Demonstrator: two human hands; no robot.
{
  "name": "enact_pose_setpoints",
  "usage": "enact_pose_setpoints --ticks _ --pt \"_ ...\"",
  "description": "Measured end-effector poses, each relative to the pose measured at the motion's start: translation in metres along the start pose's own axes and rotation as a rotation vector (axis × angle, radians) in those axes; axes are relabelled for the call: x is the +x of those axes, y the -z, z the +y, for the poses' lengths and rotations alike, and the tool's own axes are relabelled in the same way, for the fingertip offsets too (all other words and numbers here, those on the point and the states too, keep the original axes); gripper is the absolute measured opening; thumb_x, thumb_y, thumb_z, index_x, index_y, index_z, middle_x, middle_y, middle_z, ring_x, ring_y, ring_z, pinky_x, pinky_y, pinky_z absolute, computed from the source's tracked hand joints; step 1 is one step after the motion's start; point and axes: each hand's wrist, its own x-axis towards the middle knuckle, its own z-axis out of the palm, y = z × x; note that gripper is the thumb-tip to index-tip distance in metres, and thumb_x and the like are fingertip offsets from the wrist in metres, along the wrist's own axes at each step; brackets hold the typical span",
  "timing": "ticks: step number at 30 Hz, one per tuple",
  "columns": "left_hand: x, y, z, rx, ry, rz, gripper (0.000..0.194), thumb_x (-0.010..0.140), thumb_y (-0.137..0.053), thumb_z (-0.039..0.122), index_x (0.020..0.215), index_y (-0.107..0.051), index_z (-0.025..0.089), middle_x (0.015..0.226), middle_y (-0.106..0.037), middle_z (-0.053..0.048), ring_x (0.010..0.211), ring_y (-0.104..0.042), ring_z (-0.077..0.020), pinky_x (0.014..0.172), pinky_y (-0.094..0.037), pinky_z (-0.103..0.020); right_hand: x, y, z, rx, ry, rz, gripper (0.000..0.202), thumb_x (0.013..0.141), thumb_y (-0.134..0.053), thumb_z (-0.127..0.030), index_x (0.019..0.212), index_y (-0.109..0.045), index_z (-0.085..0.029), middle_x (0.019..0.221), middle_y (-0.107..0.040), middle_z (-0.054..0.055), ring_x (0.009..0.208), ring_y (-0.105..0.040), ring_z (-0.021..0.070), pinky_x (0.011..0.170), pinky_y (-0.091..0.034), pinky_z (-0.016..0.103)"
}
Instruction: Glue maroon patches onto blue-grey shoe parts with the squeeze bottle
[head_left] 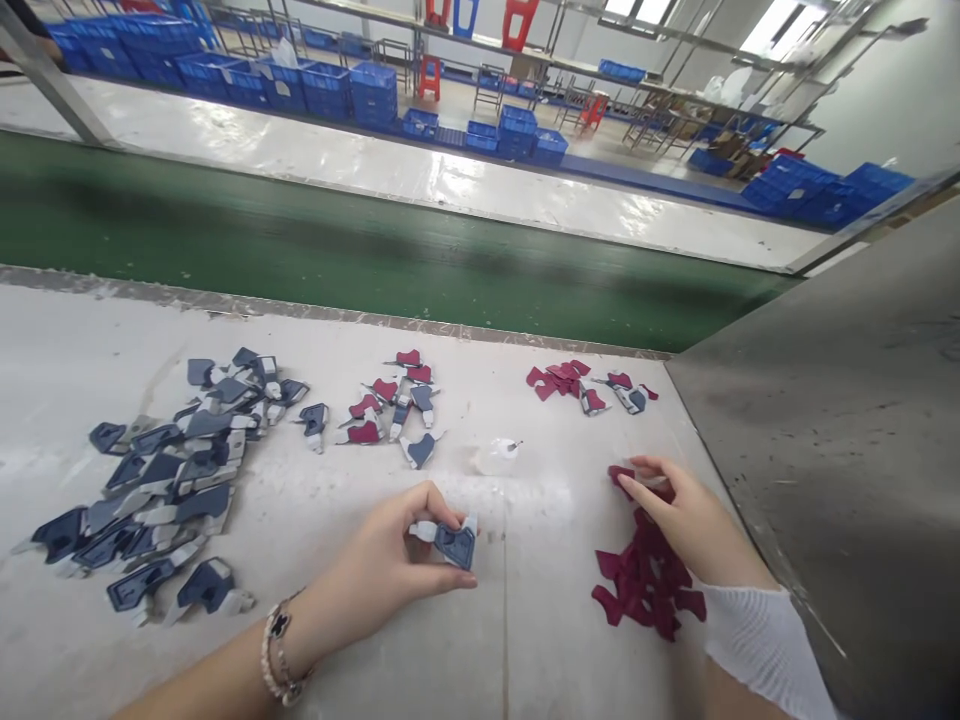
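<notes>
Near the middle of the table, my left hand [397,560] pinches a blue-and-grey plastic part [454,544] between thumb and fingers, its hollow side facing me. To the right, my right hand [679,510] grips a small maroon flat piece [621,482] by its edge. Beneath and in front of that hand lies a pile of maroon pieces [649,585], partly covered by it. A large heap of blue-and-grey parts [202,470] spreads over the left side. Between the heaps, a group of parts [365,432] includes several with maroon pieces on them.
A smaller maroon pile [559,380] and a few parts lie at the back right. A small clear item [496,456] rests mid-table. A metal panel [825,420] borders the right. Beyond the table runs a green belt [375,245], with blue crates [375,95] behind.
</notes>
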Motion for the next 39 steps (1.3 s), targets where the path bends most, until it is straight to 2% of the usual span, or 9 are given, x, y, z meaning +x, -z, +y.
enact_pose_setpoints --ticks 3,7,11,15,18,24,28,33,39 --pt "-0.001 -0.001 0.002 -0.018 -0.011 -0.014 0.042 0.072 -0.083 0.035 0.091 -0.049 0.018 0.111 -0.063 -0.006 0.096 -0.063 -0.0196 0.076 -0.052 -0.030 0.011 0.005 0.014 -0.044 -0.050 -0.076 0.049 0.075 -0.059 -0.057 0.097 -0.063 -0.013 0.095 -0.067 0.015 0.085 -0.061 0.0311 0.074 -0.045 0.042" --pt "0.000 0.000 0.002 -0.012 0.006 -0.011 0.043 0.073 -0.083 0.035 0.092 -0.049 0.018 0.114 -0.062 -0.006 0.092 -0.064 -0.0188 0.074 -0.052 -0.030 0.014 0.005 0.002 -0.054 -0.036 -0.183 0.040 0.076 -0.061 -0.056 0.087 -0.061 -0.017 0.079 -0.068 0.008 0.073 -0.061 0.0254 0.066 -0.044 0.035" --pt "0.000 -0.001 0.005 -0.010 0.013 -0.002 0.042 0.072 -0.082 0.034 0.092 -0.049 0.018 0.111 -0.062 -0.005 0.082 -0.062 -0.0146 0.071 -0.050 -0.028 0.008 0.007 -0.015 -0.011 -0.002 -0.272 0.037 0.075 -0.066 -0.051 0.092 -0.067 -0.018 0.091 -0.071 0.007 0.083 -0.064 0.0248 0.073 -0.047 0.033" --pt "-0.002 -0.005 0.005 -0.055 -0.022 0.004 0.039 0.074 -0.082 0.032 0.091 -0.049 0.018 0.111 -0.063 -0.006 0.093 -0.062 -0.0166 0.075 -0.052 -0.027 -0.023 -0.002 -0.037 0.044 0.069 -0.334 0.034 0.082 -0.063 -0.053 0.092 -0.072 -0.022 0.085 -0.069 0.004 0.078 -0.061 0.0214 0.073 -0.046 0.032" --pt "-0.002 -0.007 0.000 -0.068 -0.089 0.051 0.034 0.077 -0.080 0.032 0.090 -0.051 0.019 0.108 -0.063 -0.006 0.113 -0.057 -0.0220 0.085 -0.054 -0.030 -0.058 -0.015 -0.063 0.117 0.137 -0.449 0.029 0.091 -0.056 -0.048 0.097 -0.072 -0.025 0.059 -0.057 -0.002 0.057 -0.055 0.0170 0.063 -0.046 0.030" --pt "-0.001 -0.007 -0.009 0.106 -0.301 0.205 0.026 0.078 -0.077 0.025 0.088 -0.054 0.019 0.115 -0.054 -0.005 0.095 -0.060 -0.0160 0.074 -0.052 -0.025 -0.099 -0.037 -0.103 0.533 0.216 -0.704 0.012 0.092 -0.063 -0.033 0.097 -0.068 -0.023 0.094 -0.070 0.003 0.089 -0.066 0.0191 0.083 -0.050 0.030" --pt "0.002 -0.008 -0.010 0.173 -0.415 0.250 0.020 0.082 -0.072 0.018 0.086 -0.052 0.019 0.094 -0.053 -0.001 0.084 -0.057 -0.0126 0.069 -0.048 -0.022 -0.097 -0.050 -0.107 0.700 0.101 -0.732 0.024 0.099 -0.054 -0.033 0.121 -0.052 -0.025 0.092 -0.070 0.002 0.085 -0.066 0.0173 0.083 -0.050 0.033" --pt "0.001 -0.009 -0.011 0.267 -0.520 0.263 0.022 0.082 -0.071 0.012 0.094 -0.054 0.022 0.098 -0.056 0.000 0.086 -0.059 -0.0117 0.073 -0.049 -0.023 -0.094 -0.056 -0.109 0.720 0.132 -0.690 0.011 0.096 -0.060 -0.032 0.093 -0.059 -0.021 0.102 -0.067 0.003 0.092 -0.062 0.0174 0.085 -0.047 0.031" --pt "-0.003 -0.007 -0.009 0.398 -0.618 0.273 0.023 0.082 -0.074 0.016 0.096 -0.058 0.024 0.099 -0.060 0.002 0.090 -0.062 -0.0117 0.077 -0.051 -0.021 -0.092 -0.058 -0.109 0.592 0.099 -0.592 0.021 0.088 -0.068 -0.041 0.085 -0.068 -0.020 0.075 -0.060 0.002 0.073 -0.054 0.0174 0.068 -0.042 0.028"
